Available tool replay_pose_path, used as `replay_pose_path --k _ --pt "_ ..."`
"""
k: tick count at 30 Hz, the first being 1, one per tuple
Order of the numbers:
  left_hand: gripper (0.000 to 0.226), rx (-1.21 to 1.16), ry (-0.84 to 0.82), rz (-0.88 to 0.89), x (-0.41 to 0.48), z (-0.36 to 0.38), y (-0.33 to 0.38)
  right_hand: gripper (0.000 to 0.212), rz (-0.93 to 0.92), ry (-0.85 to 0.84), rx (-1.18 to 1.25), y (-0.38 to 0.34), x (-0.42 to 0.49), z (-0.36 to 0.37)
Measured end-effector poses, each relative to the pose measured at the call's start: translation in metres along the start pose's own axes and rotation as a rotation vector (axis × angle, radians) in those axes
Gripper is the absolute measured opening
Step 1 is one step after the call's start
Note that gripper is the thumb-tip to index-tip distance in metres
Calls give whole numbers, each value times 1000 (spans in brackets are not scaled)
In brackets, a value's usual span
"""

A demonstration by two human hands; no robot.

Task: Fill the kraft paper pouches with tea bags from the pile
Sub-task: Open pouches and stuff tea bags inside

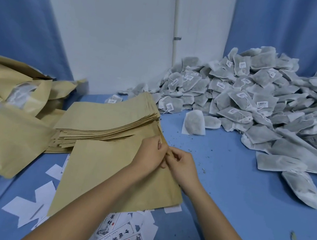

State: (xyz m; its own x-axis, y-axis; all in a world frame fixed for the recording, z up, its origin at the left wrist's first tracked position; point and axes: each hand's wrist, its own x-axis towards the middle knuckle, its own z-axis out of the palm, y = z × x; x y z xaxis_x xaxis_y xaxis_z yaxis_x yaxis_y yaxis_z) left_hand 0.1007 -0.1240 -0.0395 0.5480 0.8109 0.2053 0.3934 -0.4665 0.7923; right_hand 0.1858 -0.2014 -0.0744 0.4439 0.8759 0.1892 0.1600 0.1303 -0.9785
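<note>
From the head view I see the left hand (151, 155) and right hand (182, 165) both pinching the right edge of the flat tan kraft paper pouch (102, 173) at frame centre. Its long axis lies roughly left to right. The heap of grey mesh tea bags (256, 104) fills the upper right, with open blue tabletop (235, 190) between.

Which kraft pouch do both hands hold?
The single pouch nearest the person, lying flat in front of the stack. The left hand and right hand pinch its right edge; no other pouch is held.
</note>
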Motion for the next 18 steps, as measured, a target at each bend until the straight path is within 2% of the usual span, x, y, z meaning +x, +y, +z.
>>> replay_pose_path --k 2,4,7,10,11,12,13,14,15,16,18 --pt "28 -28 5 25 3 -4 4 18 40 -55 238 -3 1 -6" --pt "28 -39 13 34 7 -9 8 26 30 -139 353 -6 0 -10" --pt "30 -70 -25 38 6 -16 12 36 47 -137 372 -5 0 -10" --pt "27 -29 -67 74 6 -21 10 41 61 -41 296 -5 2 -9" --pt "23 85 -63 141 3 -22 8 37 61 25 241 -4 3 -8" --pt "16 338 7 230 -1 -23 7 32 72 93 204 -3 4 -7" --pt "4 614 127 390 -3 -21 4 27 97 149 188 -1 5 -7" --pt "11 833 223 574 -5 -20 4 24 124 189 187 0 5 -7" --pt "17 942 263 775 -7 -17 3 22 152 211 181 1 5 -8" --pt "15 978 230 941 -7 -17 6 25 179 220 167 2 5 -10" --pt "22 933 118 1144 -1 -18 6 35 240 227 156 2 4 -16"
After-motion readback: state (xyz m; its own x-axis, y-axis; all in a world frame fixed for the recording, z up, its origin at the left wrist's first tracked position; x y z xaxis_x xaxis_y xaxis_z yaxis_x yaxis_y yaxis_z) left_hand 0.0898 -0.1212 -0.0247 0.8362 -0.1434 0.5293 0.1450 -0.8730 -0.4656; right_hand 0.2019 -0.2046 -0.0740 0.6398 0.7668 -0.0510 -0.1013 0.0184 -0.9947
